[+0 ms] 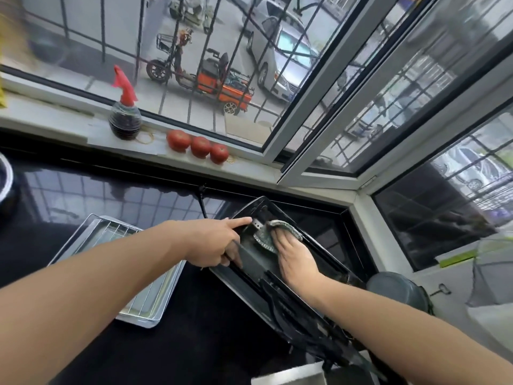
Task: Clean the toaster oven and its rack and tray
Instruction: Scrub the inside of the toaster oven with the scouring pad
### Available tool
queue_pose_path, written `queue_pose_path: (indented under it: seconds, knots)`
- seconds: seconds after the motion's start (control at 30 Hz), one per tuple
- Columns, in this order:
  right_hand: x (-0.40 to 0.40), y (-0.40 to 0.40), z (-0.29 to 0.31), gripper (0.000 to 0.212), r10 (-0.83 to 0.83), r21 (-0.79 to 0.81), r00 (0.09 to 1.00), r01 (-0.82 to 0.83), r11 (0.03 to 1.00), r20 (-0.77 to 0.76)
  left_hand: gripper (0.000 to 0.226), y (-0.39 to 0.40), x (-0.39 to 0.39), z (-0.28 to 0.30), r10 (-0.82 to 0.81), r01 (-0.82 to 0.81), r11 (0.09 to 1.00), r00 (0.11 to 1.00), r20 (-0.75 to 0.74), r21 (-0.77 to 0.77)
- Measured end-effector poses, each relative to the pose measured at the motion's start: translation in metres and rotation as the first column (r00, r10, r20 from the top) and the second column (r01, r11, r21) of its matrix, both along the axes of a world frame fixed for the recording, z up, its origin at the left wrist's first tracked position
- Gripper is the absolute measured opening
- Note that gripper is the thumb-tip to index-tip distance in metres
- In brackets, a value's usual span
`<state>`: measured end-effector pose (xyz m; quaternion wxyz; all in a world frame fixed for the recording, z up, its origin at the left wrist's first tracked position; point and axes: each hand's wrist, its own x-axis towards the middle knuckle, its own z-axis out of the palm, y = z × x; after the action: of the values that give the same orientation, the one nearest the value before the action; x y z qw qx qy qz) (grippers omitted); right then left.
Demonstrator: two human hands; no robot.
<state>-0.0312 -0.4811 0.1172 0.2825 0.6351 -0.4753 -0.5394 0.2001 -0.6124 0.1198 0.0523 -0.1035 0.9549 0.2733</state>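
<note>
Head view: my right hand point(294, 254) pressed a grey patterned cloth point(266, 238) flat-fingered inside the black toaster oven point(277, 273) on the dark bench point(194, 315). My left hand point(216, 243) gripped its rim (forefinger outstretched). The silver tray point(155, 307) with wire rack point(116, 234) lay left.

A glossy black counter point(111, 190) meets a pale windowsill point(69, 120) under barred windows point(211, 51); daylight, seemingly overcast, reflects off it
</note>
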Motion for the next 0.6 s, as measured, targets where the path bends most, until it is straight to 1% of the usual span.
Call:
queue_pose_path:
  seconds: [0.03,0.07,0.1,0.13,0.17,0.2,0.3,0.33,0.37,0.4,0.43,0.47,0.53,0.6]
  knots:
    - [-0.007,0.018,0.003,0.061,-0.117,0.015,0.992,0.116,0.993,0.042,0.033,0.0,0.0,0.002,0.004,-0.004,1.0,1.0,-0.004,0.01]
    - [-0.014,0.034,0.007,0.057,-0.276,0.037,0.955,0.274,0.961,0.111,0.032,0.0,0.0,0.003,0.008,-0.008,1.0,1.0,-0.009,0.017]
    - [-0.016,0.049,0.016,0.053,-0.439,0.079,0.882,0.431,0.899,0.171,0.03,0.0,0.0,0.005,0.012,-0.012,1.0,1.0,-0.014,0.024]
    - [-0.015,0.059,0.025,0.049,-0.564,0.12,0.796,0.552,0.825,0.217,0.028,0.0,-0.001,0.005,0.013,-0.012,1.0,1.0,-0.015,0.028]
    - [-0.015,0.066,0.03,0.047,-0.624,0.132,0.736,0.614,0.779,0.26,0.026,0.0,-0.001,0.005,0.008,-0.007,1.0,1.0,-0.012,0.03]
    - [-0.014,0.068,0.033,0.045,-0.647,0.123,0.704,0.644,0.755,0.293,0.025,0.0,-0.001,0.005,0.001,-0.001,1.0,1.0,-0.004,0.03]
    - [-0.005,0.059,0.027,0.045,-0.672,0.111,0.663,0.68,0.725,0.329,0.025,0.002,-0.001,0.006,0.0,-0.001,0.999,1.0,0.018,0.036]
    - [-0.001,0.053,0.022,0.046,-0.653,0.096,0.658,0.673,0.733,0.374,0.026,0.001,-0.002,0.006,-0.003,0.002,0.999,1.0,0.019,0.035]
    - [0.0,0.045,0.017,0.047,-0.572,0.038,0.683,0.626,0.779,0.455,0.026,0.001,-0.003,0.007,-0.007,0.006,1.0,1.0,0.017,0.029]
    - [0.0,0.038,0.011,0.053,-0.442,-0.04,0.703,0.554,0.832,0.556,0.028,0.001,-0.004,0.008,-0.01,0.01,1.0,1.0,0.016,0.02]
    - [-0.001,0.031,0.008,0.06,-0.36,-0.067,0.702,0.501,0.863,0.615,0.03,0.001,-0.005,0.007,-0.013,0.013,1.0,1.0,0.015,0.01]
    - [-0.003,0.024,0.004,0.064,-0.327,-0.051,0.708,0.456,0.889,0.626,0.031,0.001,-0.005,0.007,-0.018,0.018,1.0,1.0,0.012,0.006]
    - [-0.009,0.012,0.003,0.061,-0.252,0.01,0.737,0.317,0.948,0.627,0.032,0.001,-0.004,0.004,-0.048,0.048,0.999,0.999,-0.008,-0.004]
    - [-0.011,0.006,0.007,0.068,-0.265,0.085,0.742,0.272,0.958,0.616,0.034,0.002,-0.003,-0.001,-0.084,0.082,0.994,0.996,-0.034,-0.066]
